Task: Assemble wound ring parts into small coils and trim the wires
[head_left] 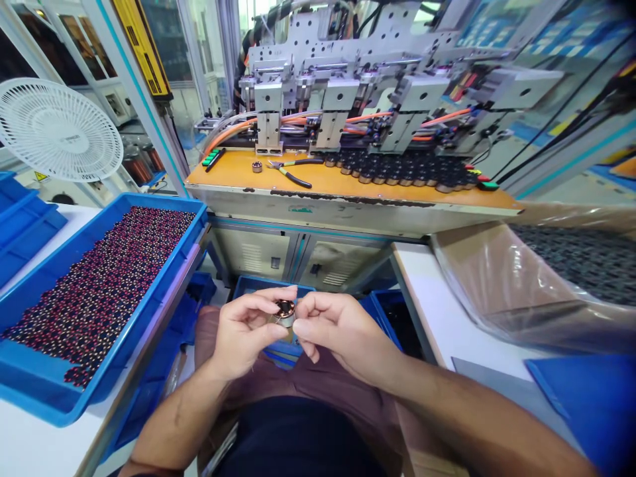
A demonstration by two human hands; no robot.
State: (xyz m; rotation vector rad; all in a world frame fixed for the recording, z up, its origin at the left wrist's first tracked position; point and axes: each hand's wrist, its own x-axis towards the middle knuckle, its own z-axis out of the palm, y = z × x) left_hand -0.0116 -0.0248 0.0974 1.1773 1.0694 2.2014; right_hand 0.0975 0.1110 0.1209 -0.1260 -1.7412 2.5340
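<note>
1. Well, both my hands meet low in front of me, above my lap, with a small wound stator [285,314] between them.
2. My left hand [246,331] is nearly closed: forefinger and thumb pinch the stator from its nine o'clock side, with the copper-wound opening tipped up towards me.
3. My right hand [340,328] is half curled at the stator's three o'clock side, thumb and forefinger drawn close together, the lower fingers bent underneath. Whether they grip the rim or a fine wire, I cannot tell.
4. My left forearm comes in from seven o'clock, my right from four o'clock; both wrists are raised, and the back of my right hand faces up.
5. From the stator, a blue tray [37,371] of massed small parts lies at nine o'clock.
6. At twelve, pliers [297,177] lie on the orange benchtop [226,175]; rows of dark-topped stators [397,169] stand at one.
7. A plastic-lined carton [464,275] sits at two o'clock.
</note>
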